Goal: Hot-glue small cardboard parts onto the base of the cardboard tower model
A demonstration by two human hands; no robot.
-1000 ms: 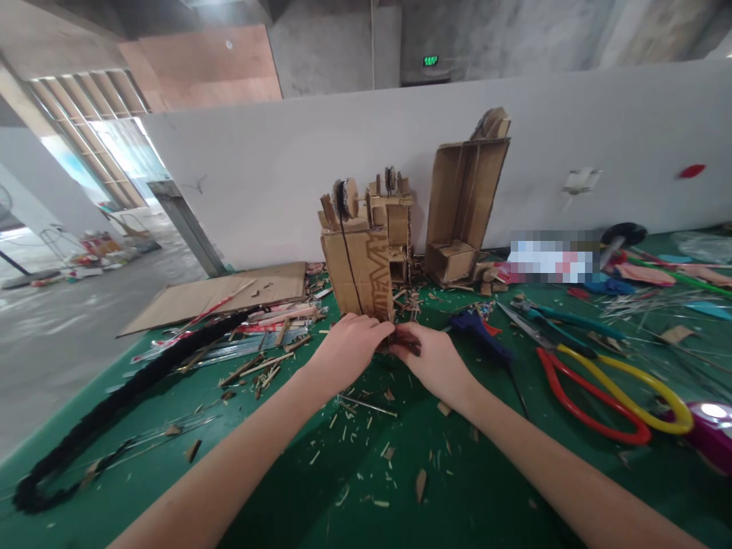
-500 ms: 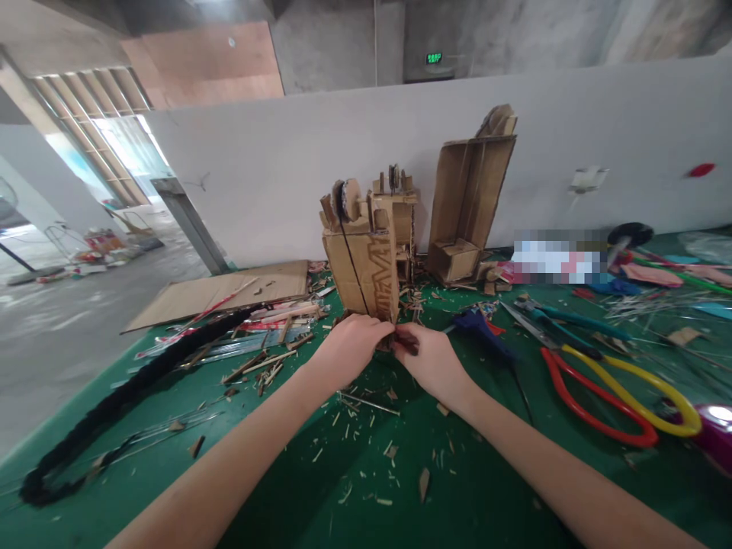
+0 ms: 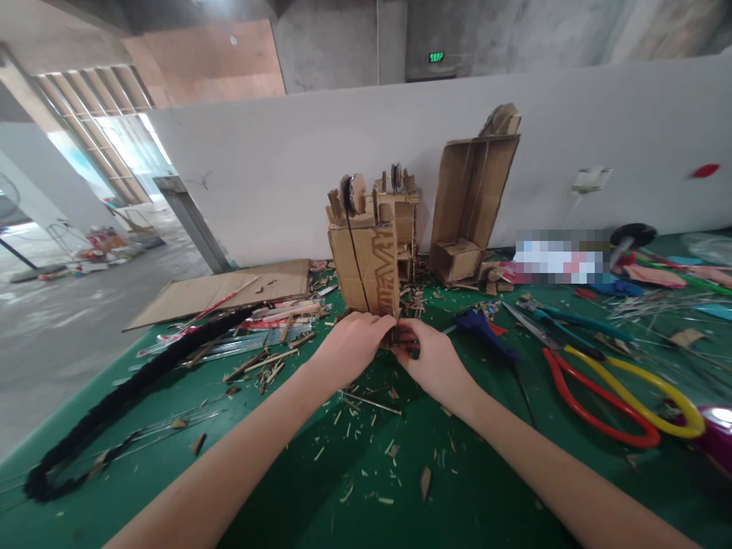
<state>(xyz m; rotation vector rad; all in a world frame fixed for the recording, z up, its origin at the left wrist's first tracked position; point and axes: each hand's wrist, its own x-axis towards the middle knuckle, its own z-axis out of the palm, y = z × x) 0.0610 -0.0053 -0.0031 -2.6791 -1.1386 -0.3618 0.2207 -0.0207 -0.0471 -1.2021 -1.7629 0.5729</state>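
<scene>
Through the head view I logged one tall, narrow brown corrugated-cardboard box tower standing on a green, smooth table, directly beyond both hands, backed by a flat white panel. Its long axis ran close to vertical, top tipped slightly left in view; one broad, flat face pointed towards me. Dark brown block lettering ran lengthwise along the right part of that face. A round, tan, rough-edged cardboard wheel sat on top, its disc turned towards the right. A thin black cord dropped from the wheel's groove down the face.

The left hand was bent over the tower's foot, fingers close together, tips hidden from me. The right hand met it there, thumb and fingers curled to a narrow gap around something small and brown; I could not tell what, nor how firmly either hand gripped.

Behind the tower: a second cardboard structure with a small reel, also upright. Farther right, a tall, hollow-fronted cardboard box leaned slightly right. On the table: splintery brown scraps, a long, fuzzy black strip hooked at its near end, and scissors with red and yellow handles, blades pointing away, up-left.
</scene>
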